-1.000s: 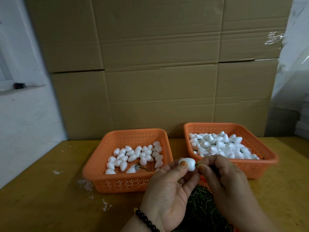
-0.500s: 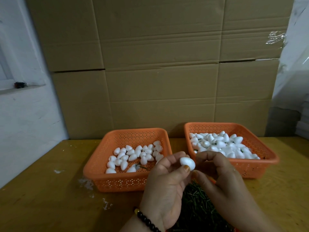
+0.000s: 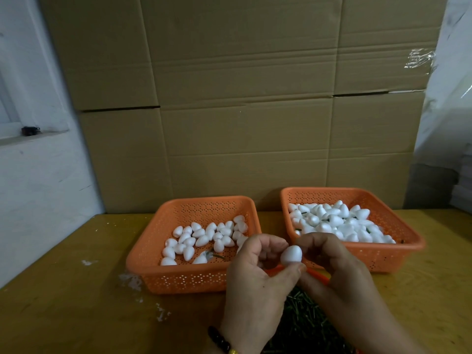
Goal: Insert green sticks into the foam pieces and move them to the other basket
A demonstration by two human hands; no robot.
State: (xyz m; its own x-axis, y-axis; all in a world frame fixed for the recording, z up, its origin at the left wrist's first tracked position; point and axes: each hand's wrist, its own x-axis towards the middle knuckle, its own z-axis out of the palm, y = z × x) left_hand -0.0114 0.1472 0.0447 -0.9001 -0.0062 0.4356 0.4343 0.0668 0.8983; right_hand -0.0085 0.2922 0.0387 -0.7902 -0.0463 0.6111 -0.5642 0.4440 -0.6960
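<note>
A: Where is the foam egg (image 3: 291,254)?

B: Just in front of the left basket (image 3: 178,272), at its right corner, clamped in the grip of the left hand (image 3: 255,282) between thumb and forefinger.

A: And the right hand (image 3: 337,272)?

B: Touching the egg from the side away from that basket, fingers curled; whether they pinch a stick I cannot tell.

A: The sticks?

B: A heap of green sticks (image 3: 304,318) lies nearer the person than the left basket, under both hands. The right basket (image 3: 398,251), beside it on the wooden surface (image 3: 76,315), holds more foam pieces (image 3: 339,223).
</note>
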